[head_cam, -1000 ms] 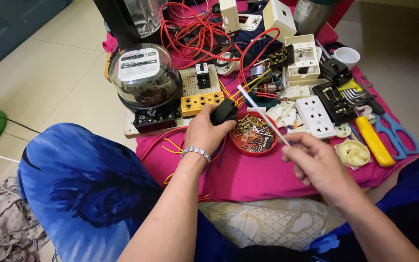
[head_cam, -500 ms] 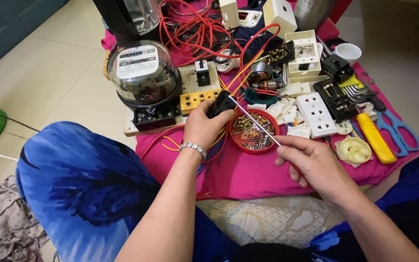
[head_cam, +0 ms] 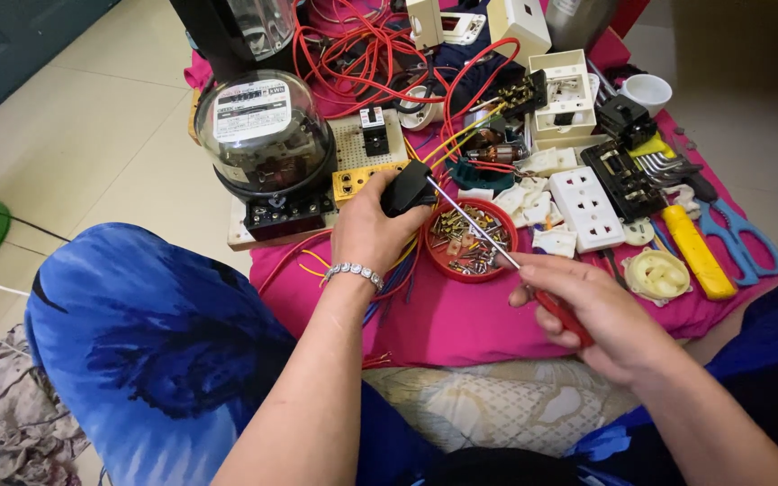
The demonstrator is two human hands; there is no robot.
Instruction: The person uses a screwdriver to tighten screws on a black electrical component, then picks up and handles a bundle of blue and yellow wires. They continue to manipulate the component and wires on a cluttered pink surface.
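A small black electrical part [head_cam: 407,187] sits gripped in the left hand [head_cam: 373,236], raised just above the red dish of screws [head_cam: 470,241]. The right hand [head_cam: 598,315] is closed around a red-handled screwdriver [head_cam: 497,247] whose tip meets the part, so the screw work looks under way and not finished; loose screws remain in the dish. Around them lie a white socket strip [head_cam: 585,207], a glass-domed meter [head_cam: 265,135], red wires [head_cam: 353,45], blue scissors [head_cam: 749,241] and a yellow tool [head_cam: 697,252], all on a pink cloth [head_cam: 461,324] spread over a pale tiled floor [head_cam: 74,135].
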